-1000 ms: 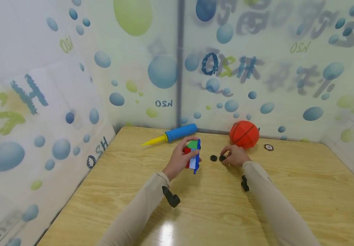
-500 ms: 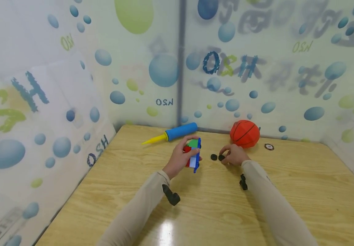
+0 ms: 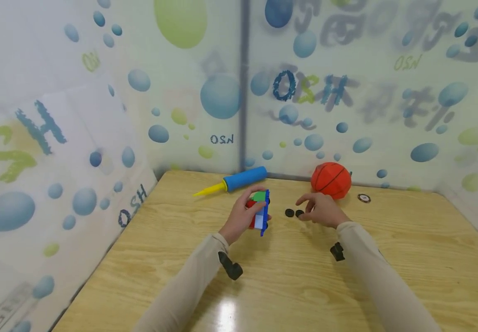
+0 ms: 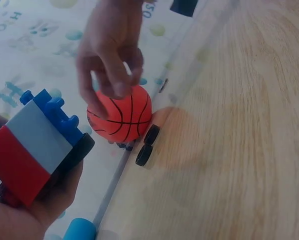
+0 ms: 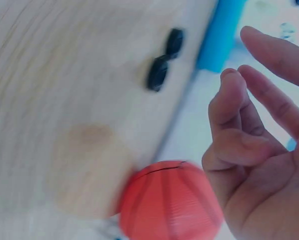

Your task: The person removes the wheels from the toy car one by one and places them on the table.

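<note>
My left hand grips a toy block car above the table, thumb across its side. The car has red, white and green blocks on a blue base, with a black wheel at its lower edge in the left wrist view. Two small black wheels lie side by side on the table, a left wheel and a right wheel. Just right of them hovers my right hand, fingers loosely bent and parted, nothing between them. In the right wrist view a gap shows between its fingers and the wheel pair.
A red toy basketball sits behind my right hand, against the back wall. To its right lies a round chip. A blue pump with a yellow nozzle lies behind my left hand. Printed sheets wall in the wooden table.
My right hand has let go of the right wheel, spread its fingers and drawn back a little to the right. That wheel now sits slightly closer to the other. My left hand stays nearly still.
</note>
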Motion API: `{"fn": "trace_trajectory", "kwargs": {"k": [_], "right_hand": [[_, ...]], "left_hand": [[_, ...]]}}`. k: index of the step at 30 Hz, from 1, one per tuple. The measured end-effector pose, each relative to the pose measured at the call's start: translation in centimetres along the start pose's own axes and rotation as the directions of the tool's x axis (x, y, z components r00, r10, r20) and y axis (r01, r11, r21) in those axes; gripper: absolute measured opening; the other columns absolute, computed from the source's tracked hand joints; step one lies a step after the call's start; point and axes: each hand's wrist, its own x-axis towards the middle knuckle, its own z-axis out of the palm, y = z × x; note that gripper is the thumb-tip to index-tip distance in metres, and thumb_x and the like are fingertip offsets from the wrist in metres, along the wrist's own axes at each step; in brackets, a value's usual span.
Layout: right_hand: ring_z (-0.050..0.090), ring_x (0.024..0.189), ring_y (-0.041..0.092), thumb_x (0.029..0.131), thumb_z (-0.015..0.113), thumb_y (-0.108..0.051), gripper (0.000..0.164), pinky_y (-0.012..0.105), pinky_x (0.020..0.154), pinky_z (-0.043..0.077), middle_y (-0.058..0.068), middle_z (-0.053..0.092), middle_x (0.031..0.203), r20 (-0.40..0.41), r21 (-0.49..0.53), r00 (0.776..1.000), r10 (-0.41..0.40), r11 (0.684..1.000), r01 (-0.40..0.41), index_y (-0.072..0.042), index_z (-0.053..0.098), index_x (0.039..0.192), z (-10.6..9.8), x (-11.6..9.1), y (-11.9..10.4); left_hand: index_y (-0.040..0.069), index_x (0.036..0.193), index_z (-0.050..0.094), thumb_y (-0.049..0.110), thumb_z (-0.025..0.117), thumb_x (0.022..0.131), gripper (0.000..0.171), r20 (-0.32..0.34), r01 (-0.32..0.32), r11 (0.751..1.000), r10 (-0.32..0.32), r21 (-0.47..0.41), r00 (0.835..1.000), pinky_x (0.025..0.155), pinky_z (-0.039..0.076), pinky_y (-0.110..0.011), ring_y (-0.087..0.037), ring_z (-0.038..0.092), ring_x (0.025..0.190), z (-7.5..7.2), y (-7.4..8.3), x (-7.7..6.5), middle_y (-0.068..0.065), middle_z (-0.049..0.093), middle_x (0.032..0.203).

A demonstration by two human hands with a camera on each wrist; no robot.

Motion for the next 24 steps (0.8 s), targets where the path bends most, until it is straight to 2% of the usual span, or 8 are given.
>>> {"fn": "trace_trajectory", "kwargs": {"k": [5, 9, 11, 13, 17, 21, 24], "right_hand": [[0.059, 0.066, 0.016, 0.087, 0.076, -0.014, 0.036, 0.029, 0.062, 0.052, 0.007, 0.067, 0.085, -0.045, 0.013, 0.994, -0.095, 0.995, 0.096, -0.006, 0.067, 0.12, -0.1, -0.9, -2.5], [0.06, 0.068, 0.015, 0.087, 0.076, -0.012, 0.036, 0.031, 0.063, 0.051, 0.006, 0.068, 0.086, -0.087, 0.042, 0.984, -0.156, 0.986, 0.16, -0.009, 0.066, 0.121, 0.3, -1.4, -4.2], [0.061, 0.071, 0.015, 0.087, 0.076, -0.012, 0.037, 0.031, 0.065, 0.052, 0.005, 0.068, 0.087, -0.119, 0.045, 0.975, -0.187, 0.98, 0.193, -0.01, 0.066, 0.123, 0.7, -1.5, -4.9], [0.063, 0.077, 0.015, 0.087, 0.077, -0.012, 0.04, 0.03, 0.067, 0.053, 0.004, 0.069, 0.088, -0.157, 0.036, 0.964, -0.214, 0.974, 0.222, -0.011, 0.065, 0.124, 1.1, -1.6, -5.4], [0.064, 0.09, 0.021, 0.085, 0.079, -0.013, 0.046, 0.036, 0.073, 0.056, 0.006, 0.07, 0.097, -0.217, 0.009, 0.943, -0.254, 0.965, 0.262, -0.012, 0.065, 0.128, 2.0, -1.8, -6.1], [0.064, 0.095, 0.025, 0.086, 0.079, -0.019, 0.05, 0.046, 0.082, 0.057, 0.009, 0.068, 0.106, -0.206, -0.052, 0.94, -0.272, 0.962, 0.267, -0.013, 0.063, 0.133, 2.8, -2.1, -6.7], [0.064, 0.096, 0.027, 0.089, 0.076, -0.026, 0.052, 0.044, 0.084, 0.056, 0.011, 0.066, 0.109, -0.164, -0.096, 0.949, -0.271, 0.961, 0.258, -0.015, 0.06, 0.137, 3.3, -2.3, -7.2]], "left_hand": [[0.031, 0.142, 0.049, 0.027, 0.036, 0.109, 0.036, 0.01, 0.039, 0.999, -0.038, -0.039, 0.999, 0.075, 0.062, -0.036, -0.03, 0.074, 0.092, 0.0, 0.0, 0.2, -0.018, 0.055, 0.128], [0.031, 0.146, 0.045, 0.029, 0.026, 0.108, 0.043, 0.058, 0.082, 0.994, -0.078, -0.07, 0.995, 0.08, 0.061, -0.034, -0.038, 0.072, 0.107, 0.2, 0.2, 0.3, -0.016, 0.054, 0.135], [0.03, 0.148, 0.044, 0.027, 0.024, 0.108, 0.045, 0.069, 0.088, 0.994, -0.083, -0.071, 0.994, 0.081, 0.061, -0.033, -0.042, 0.068, 0.113, 0.4, 0.3, 0.3, -0.017, 0.054, 0.138], [0.028, 0.149, 0.044, 0.026, 0.025, 0.108, 0.045, 0.06, 0.083, 0.995, -0.08, -0.053, 0.995, 0.08, 0.061, -0.032, -0.043, 0.068, 0.112, 0.6, 0.3, 0.4, -0.017, 0.053, 0.139], [0.027, 0.15, 0.044, 0.027, 0.029, 0.108, 0.045, 0.025, 0.066, 0.998, -0.066, -0.011, 0.998, 0.077, 0.056, -0.027, -0.029, 0.062, 0.107, 1.0, 0.1, 0.5, -0.014, 0.049, 0.144], [0.028, 0.153, 0.042, 0.032, 0.027, 0.109, 0.046, 0.006, 0.047, 0.999, -0.047, 0.006, 0.999, 0.079, 0.052, -0.023, -0.023, 0.053, 0.111, 1.3, -0.2, 0.6, -0.009, 0.044, 0.154], [0.03, 0.154, 0.04, 0.031, 0.025, 0.109, 0.048, 0.027, 0.044, 0.999, -0.043, -0.031, 0.999, 0.082, 0.053, -0.024, -0.025, 0.052, 0.119, 1.5, -0.3, 0.7, -0.007, 0.038, 0.16]]}}
